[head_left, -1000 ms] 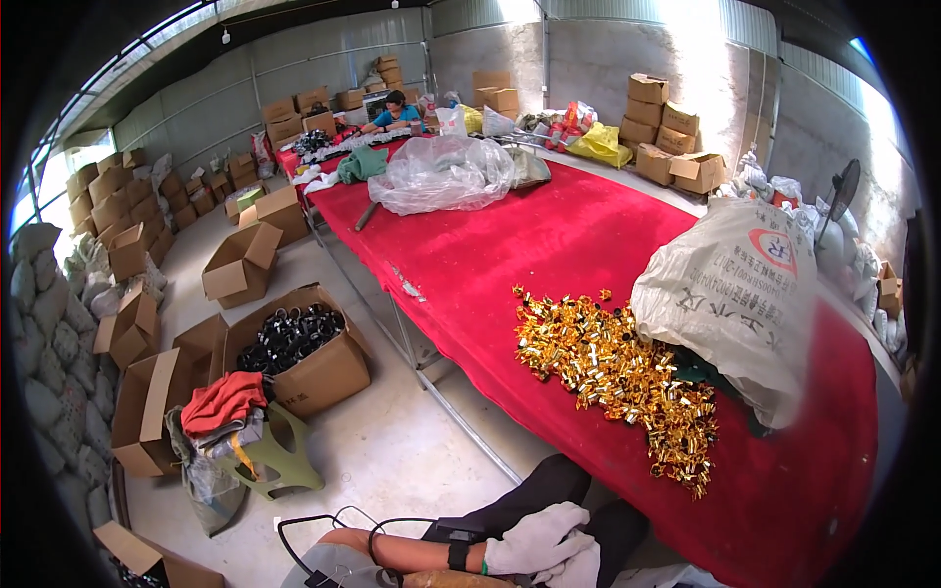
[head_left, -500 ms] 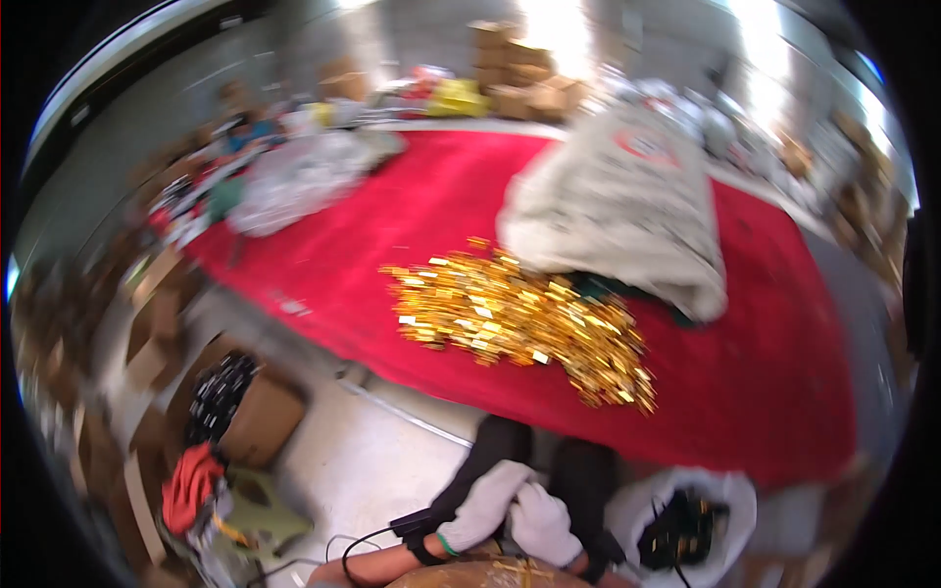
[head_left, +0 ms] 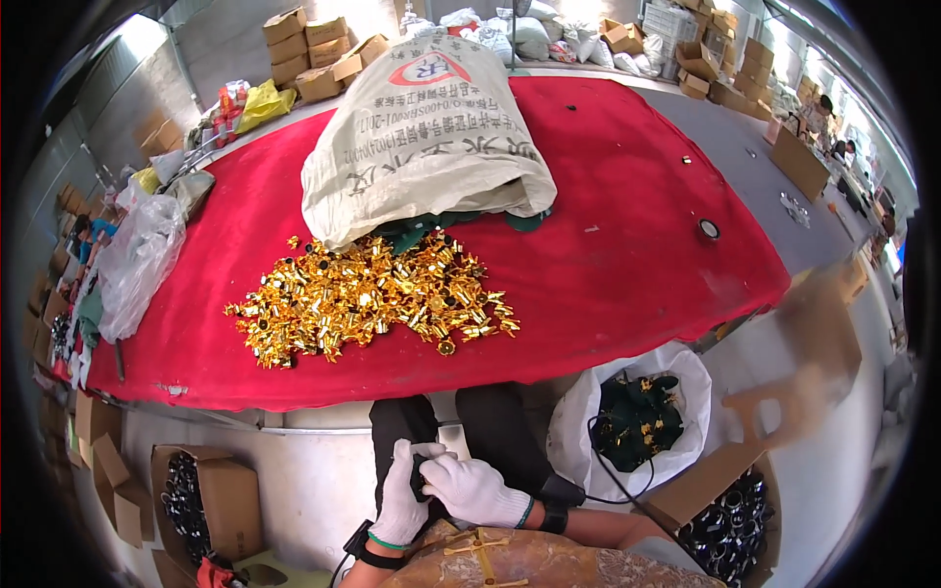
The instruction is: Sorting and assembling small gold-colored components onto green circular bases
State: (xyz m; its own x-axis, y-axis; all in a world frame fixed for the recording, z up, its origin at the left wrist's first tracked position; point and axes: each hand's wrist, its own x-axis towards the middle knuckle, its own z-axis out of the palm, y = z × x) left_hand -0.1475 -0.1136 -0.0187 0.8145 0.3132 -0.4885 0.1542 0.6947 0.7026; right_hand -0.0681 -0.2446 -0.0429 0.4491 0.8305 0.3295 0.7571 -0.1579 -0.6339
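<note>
At the frame's bottom centre, my gloved left hand [head_left: 404, 498] and right hand [head_left: 472, 490] closed their fingers around a small dark object [head_left: 421, 477], seemingly still readying it, the gold pieces [head_left: 368, 299] on the red desk [head_left: 627, 245] untouched and next needing a reach forward.

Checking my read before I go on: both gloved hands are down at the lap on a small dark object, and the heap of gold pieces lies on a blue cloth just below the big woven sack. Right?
Not quite: the cloth is red, not blue, as the head view shows. The rest holds: the left hand and right hand, both in white gloves, meet on a small dark object at the lap, and the gold pieces lie just below the woven sack.
</note>
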